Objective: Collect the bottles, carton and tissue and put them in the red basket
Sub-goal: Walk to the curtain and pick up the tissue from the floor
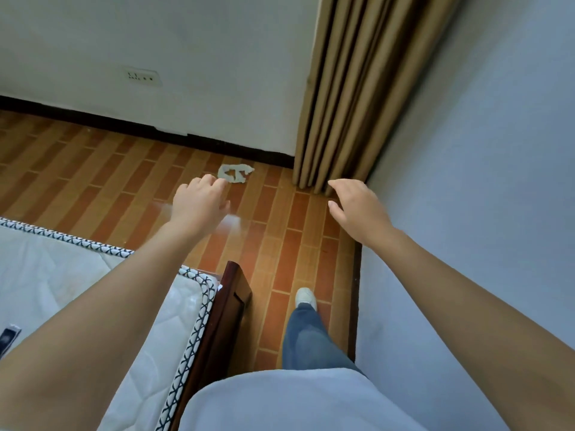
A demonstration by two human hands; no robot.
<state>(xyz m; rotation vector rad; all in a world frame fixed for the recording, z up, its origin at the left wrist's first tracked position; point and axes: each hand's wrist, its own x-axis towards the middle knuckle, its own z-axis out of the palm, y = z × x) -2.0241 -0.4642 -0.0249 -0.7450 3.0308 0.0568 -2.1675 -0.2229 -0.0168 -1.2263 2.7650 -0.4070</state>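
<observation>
Left hand (200, 202): forearm stretched forward over the corner of the mattress (62, 290); palm down, back of the hand to the camera; fingers loosely curled with the tips toward the tissue (235, 173); grip apart and holding nothing; whether a fingertip touches the tissue cannot be told, since the two overlap in this view.
Right hand (357, 208): forearm reaching forward beside the grey wall (482, 181); hand tilted, thumb side toward the tissue; fingers bent loosely; grip apart, empty, touching nothing.
Tissue: crumpled white piece lying flat on the brick-pattern floor (109, 181); just beyond the left hand; near the black skirting board (93, 118); left of the foot of the tan curtain (342, 104).
Right hand to tissue: well to its right, close before the curtain's hem.
Body: one leg in blue jeans with a white shoe (305, 298) on the floor, nearer the camera than the tissue, beside the dark wooden bed frame (228, 306).
</observation>
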